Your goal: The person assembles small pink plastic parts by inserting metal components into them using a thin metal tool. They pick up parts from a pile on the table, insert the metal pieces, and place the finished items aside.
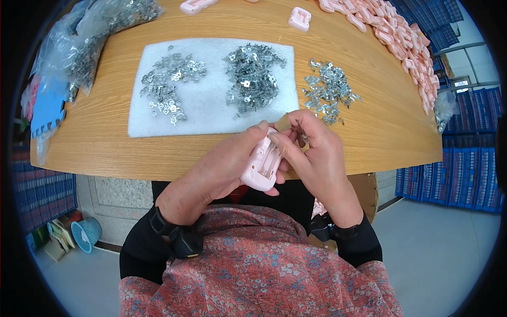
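Observation:
My left hand (224, 158) grips a pale pink plastic casing (257, 178) in front of my body, near the table's front edge. An oblong battery compartment in the casing faces up. At its far end, my right hand (322, 153) is closed, thumb pressing inside the casing and a tan covering on one fingertip. Whatever small piece is under that thumb is hidden; a bit of metal seems to show among the curled fingers. Just beyond my hands, a white foam sheet (214, 116) carries small flat metal tabs (168, 87) and a denser heap of metal springs (253, 79).
Right of the foam lies another pile of metal pieces (330, 87). Many pink casings (396, 42) are heaped along the table's far right edge, with a single casing (300, 19) nearby. Clear plastic bags (79, 53) of metal parts and a blue foam mat (48, 108) occupy the left.

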Demonstrator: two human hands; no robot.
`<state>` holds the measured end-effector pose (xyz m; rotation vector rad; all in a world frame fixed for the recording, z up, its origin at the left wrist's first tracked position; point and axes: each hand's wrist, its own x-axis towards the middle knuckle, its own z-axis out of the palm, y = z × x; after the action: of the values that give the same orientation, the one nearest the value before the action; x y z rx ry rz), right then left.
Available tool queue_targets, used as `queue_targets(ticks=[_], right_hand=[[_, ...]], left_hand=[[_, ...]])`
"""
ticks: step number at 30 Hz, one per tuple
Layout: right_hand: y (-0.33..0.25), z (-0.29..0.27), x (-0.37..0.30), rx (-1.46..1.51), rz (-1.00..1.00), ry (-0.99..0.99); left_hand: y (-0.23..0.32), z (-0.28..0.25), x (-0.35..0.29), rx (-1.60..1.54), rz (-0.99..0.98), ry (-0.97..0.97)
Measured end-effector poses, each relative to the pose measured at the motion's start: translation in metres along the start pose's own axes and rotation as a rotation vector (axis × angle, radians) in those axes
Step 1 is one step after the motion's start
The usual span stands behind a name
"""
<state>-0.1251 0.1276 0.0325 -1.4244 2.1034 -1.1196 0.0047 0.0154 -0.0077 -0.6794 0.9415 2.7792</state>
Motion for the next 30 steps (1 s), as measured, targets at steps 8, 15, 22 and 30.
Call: queue_targets(ticks=[8,15,22,30], right_hand=[[0.013,0.002,-0.001,0.160,0.048,0.025],[0.010,0.001,0.001,0.311,0.177,-0.024],[0.009,-0.003,0.003,0.379,0.293,-0.133],[0.015,-0.001,-0.003,0.539,0.287,-0.081]], left_hand=[[0.000,-0.008,0.001,-0.039,0.008,-0.071],[-0.001,-0.009,0.002,-0.025,-0.022,-0.098],[0.001,-0.011,0.001,-0.032,-0.010,-0.142],[0.000,-0.013,0.003,-0.079,0.035,-0.145]])
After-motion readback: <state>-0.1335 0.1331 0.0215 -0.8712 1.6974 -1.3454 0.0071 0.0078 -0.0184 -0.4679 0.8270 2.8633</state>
